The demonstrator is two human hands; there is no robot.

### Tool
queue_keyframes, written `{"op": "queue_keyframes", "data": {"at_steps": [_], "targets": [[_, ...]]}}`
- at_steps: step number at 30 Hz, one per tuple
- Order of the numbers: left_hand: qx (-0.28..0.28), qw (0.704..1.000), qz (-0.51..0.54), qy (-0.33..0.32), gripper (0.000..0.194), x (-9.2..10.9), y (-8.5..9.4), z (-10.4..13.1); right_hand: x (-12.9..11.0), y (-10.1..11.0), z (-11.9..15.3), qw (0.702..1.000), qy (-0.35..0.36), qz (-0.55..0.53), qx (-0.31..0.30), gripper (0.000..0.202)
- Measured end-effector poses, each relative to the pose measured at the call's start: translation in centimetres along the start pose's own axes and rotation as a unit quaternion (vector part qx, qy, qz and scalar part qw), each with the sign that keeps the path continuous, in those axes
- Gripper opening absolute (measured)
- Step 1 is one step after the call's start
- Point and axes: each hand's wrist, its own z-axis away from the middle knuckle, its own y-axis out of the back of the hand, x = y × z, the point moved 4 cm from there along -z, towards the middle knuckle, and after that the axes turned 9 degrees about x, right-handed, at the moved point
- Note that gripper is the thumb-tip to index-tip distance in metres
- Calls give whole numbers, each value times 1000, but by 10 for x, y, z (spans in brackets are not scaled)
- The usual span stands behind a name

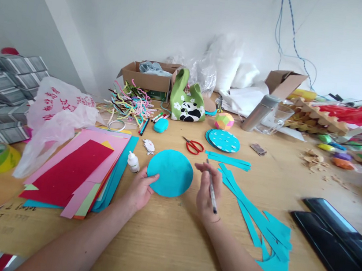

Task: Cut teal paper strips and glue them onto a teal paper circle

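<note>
Between thumb and fingers, my left hand (142,188) grips the lower left edge of a round blue paper disc (171,172). A slim pen (212,192) is in my right hand (209,188), just right of the disc and apart from it. Close to my left hand stands a small white glue bottle (133,163). Beyond the disc lie red-handled scissors (193,146) and a small white paper cutout (149,146). Blue paper strips (227,160) lie past my right hand. Farther back rest blue discs with white spots (224,141).
Stacked coloured paper (69,170) covers the left side. Blue offcuts (265,226) and a black phone-like device (329,248) lie to the right. Behind are a panda bag (188,103), pipe cleaners (130,102), a cardboard box (148,80) and a metal flask (261,112).
</note>
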Motion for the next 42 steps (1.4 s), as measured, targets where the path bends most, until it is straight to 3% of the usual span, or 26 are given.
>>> {"op": "queue_keyframes", "data": {"at_steps": [2, 6, 8, 13, 19, 22, 26, 28, 31, 33, 38, 42], "targets": [[2, 1000, 7, 9, 33, 0, 1, 0, 5, 1, -9, 998, -50, -24, 0, 28], [6, 999, 27, 20, 37, 0, 4, -3, 19, -4, -12, 983, -171, -14, -72, 32], [14, 999, 39, 27, 37, 1, 6, -4, 23, -6, -10, 978, -193, -2, -83, 32], [25, 996, 56, 63, 34, 3, 3, -1, 26, -7, -11, 977, -204, -32, -43, 30], [-22, 998, 5, 58, 49, 1, -2, 4, 25, -8, -8, 983, -177, -19, -41, 32], [-17, 998, -3, 56, 51, -2, 1, 2, 17, -6, -7, 991, -125, -2, -44, 34], [-7, 999, -4, 52, 50, -4, 6, -2, 0, 2, -8, 998, -57, -24, 4, 38], [-15, 999, -4, 51, 49, -5, 6, -2, -7, 1, -4, 998, -43, -30, -39, 38], [-35, 998, -8, 48, 48, -4, 2, 0, -14, -8, 8, 985, -21, -12, -169, 34], [-45, 998, -13, 44, 45, -3, 0, 1, -14, -13, 16, 975, -24, 3, -220, 27], [-59, 997, -28, 49, 38, -3, -2, 3, -8, -18, 24, 975, -32, 47, -215, 10], [-62, 996, -34, 50, 39, -5, -1, 2, -6, -18, 24, 972, -27, 68, -224, 7]]}}
